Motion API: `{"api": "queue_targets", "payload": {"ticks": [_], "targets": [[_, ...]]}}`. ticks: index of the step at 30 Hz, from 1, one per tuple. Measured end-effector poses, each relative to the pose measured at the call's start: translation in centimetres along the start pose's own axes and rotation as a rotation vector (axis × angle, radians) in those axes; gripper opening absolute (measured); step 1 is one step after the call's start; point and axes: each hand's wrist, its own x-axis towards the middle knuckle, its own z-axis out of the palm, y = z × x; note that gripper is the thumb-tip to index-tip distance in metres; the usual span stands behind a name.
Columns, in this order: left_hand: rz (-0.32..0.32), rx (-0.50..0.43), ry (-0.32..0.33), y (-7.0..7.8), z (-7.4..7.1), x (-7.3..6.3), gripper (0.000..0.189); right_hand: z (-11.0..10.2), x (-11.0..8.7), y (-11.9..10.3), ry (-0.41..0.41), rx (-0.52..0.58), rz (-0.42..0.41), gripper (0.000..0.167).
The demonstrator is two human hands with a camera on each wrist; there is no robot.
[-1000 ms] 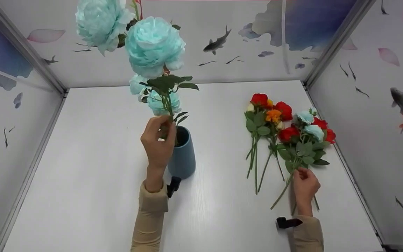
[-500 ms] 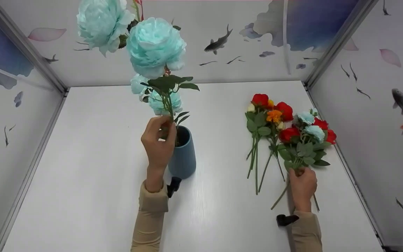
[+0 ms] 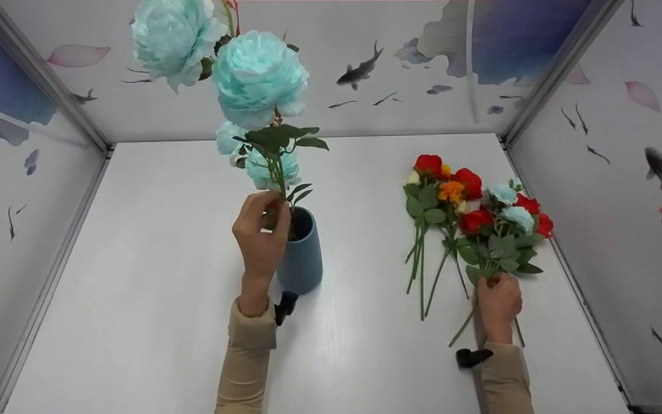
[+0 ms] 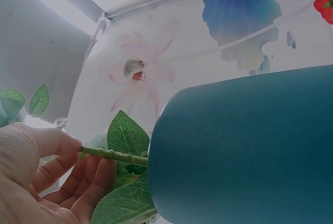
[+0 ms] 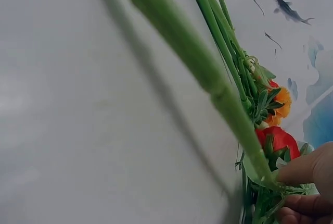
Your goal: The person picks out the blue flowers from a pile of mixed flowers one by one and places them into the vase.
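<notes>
My left hand point(image 3: 259, 236) pinches a green stem point(image 4: 117, 155) between thumb and fingers, just over the mouth of the blue vase point(image 3: 301, 264). Large pale-turquoise peonies point(image 3: 259, 77) rise above that hand, and the stem runs into the vase in the left wrist view. At the right, my right hand point(image 3: 500, 305) pinches the stems of a bunch with small light-blue flowers point(image 3: 518, 219) and green leaves, low over the table. One thick stem point(image 5: 192, 57) sticks out from its fingertips in the right wrist view. Part of the grip is hidden by leaves.
Red flowers point(image 3: 469, 183) and an orange flower point(image 3: 450, 191) lie on the white table point(image 3: 153, 276), left of and behind the right hand. Printed panels with fish, such as the right wall point(image 3: 601, 213), enclose the table on three sides.
My right hand has shifted slightly left and up along the stems, its fingers now closer under the leaves. My left hand stays at the vase; the peonies drift slightly right.
</notes>
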Motion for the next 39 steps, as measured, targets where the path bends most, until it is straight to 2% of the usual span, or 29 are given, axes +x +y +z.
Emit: {"api": "queue_targets", "payload": {"ticks": [10,23,33,39], "targets": [[-0.019,-0.013,-0.005,0.0,-0.2,-0.3,0.016,-0.2,-0.2,0.2,0.09,0.039,0.004,0.014],[-0.024,-0.008,-0.016,-0.2,-0.2,-0.6,0.015,-0.5,-0.5,0.1,0.195,0.208,0.084,0.012],[-0.017,0.003,-0.016,-0.2,-0.2,-0.7,0.015,-0.7,-0.7,-0.5,0.278,0.269,0.033,0.01],[-0.027,0.005,-0.016,-0.2,-0.2,-0.8,0.015,-0.8,-0.8,-0.8,0.292,0.317,0.016,0.01]]}}
